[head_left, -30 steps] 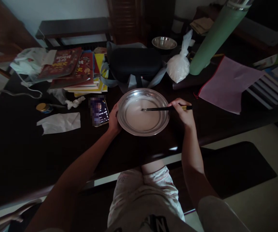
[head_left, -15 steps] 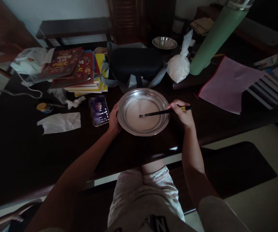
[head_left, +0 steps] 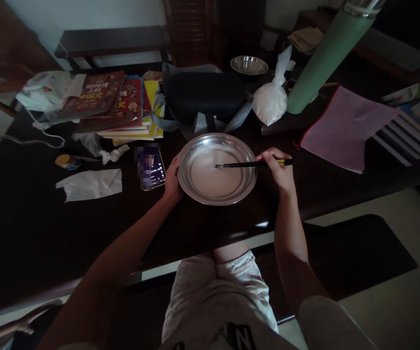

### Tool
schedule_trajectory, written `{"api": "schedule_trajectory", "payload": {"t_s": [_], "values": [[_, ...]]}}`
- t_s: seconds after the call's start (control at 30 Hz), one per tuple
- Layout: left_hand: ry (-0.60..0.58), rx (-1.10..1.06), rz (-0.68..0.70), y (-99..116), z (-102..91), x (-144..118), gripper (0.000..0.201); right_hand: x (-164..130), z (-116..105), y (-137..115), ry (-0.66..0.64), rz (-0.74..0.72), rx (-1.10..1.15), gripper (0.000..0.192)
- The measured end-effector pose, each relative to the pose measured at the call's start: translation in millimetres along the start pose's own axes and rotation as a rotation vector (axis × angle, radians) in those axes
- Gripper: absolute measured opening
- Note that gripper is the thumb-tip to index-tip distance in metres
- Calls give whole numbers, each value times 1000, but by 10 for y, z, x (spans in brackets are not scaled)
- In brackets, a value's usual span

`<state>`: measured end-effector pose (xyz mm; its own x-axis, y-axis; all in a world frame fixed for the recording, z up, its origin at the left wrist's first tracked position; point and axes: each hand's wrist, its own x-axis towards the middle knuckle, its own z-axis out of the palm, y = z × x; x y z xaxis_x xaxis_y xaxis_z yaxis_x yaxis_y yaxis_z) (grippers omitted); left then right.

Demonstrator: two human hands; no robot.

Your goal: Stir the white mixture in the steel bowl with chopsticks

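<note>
A round metal bowl [head_left: 217,199] stands on the dark table in front of me, with a pale, milky liquid [head_left: 213,180] in it. My left hand [head_left: 173,180] grips the bowl's left rim, its fingers partly hidden beneath the edge. In my right hand [head_left: 278,167] is a pair of black chopsticks [head_left: 239,165] with yellow marks near the top. They reach over the right rim, and their tips are at the liquid near the bowl's middle. A lit phone [head_left: 155,167] lies just left of my left hand.
Behind the bowl sits a black case [head_left: 206,95]. A tied bag of white powder [head_left: 270,102] and a tall green flask [head_left: 330,58] stand at the back right, near a pink mesh pouch [head_left: 344,129]. Stacked books [head_left: 104,102], a tissue [head_left: 89,185] and a small jar [head_left: 67,161] are leftward.
My right hand has shifted slightly right, and the chopstick tips have moved a little right and away from me in the liquid. The bowl and my left hand stay put.
</note>
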<state>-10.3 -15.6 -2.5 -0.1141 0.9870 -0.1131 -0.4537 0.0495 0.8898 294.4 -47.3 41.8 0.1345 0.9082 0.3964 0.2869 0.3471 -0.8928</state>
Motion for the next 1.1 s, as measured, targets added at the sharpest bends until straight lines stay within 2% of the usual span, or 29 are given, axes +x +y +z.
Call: {"api": "schedule_trajectory", "payload": {"t_s": [0.07,0.2,0.37,0.53,0.6,0.7,0.9,1.03,1.1], "values": [[-5,-5,6,-6,-7,4,27,-4,-4,1,14,17,30,46],[-18,-23,-6,-8,-16,14,27,-1,8,-6,-110,-8,6,46],[3,-21,-6,4,2,15,22,-1,0,-2,12,-3,12,45],[-14,-8,12,8,16,8,24,0,1,0,-132,-38,-4,43],[-15,-9,17,5,12,5,26,2,-1,5,-98,-38,-21,43],[-2,-1,10,-1,3,3,27,-6,-8,8,18,9,14,46],[-1,24,13,-2,-2,9,26,-9,8,-12,-109,-17,-5,45],[-4,55,31,-6,-4,4,29,-7,-6,-21,3,-5,21,45],[-3,55,27,-8,-4,2,32,-10,-8,-28,-12,17,41,45]]}}
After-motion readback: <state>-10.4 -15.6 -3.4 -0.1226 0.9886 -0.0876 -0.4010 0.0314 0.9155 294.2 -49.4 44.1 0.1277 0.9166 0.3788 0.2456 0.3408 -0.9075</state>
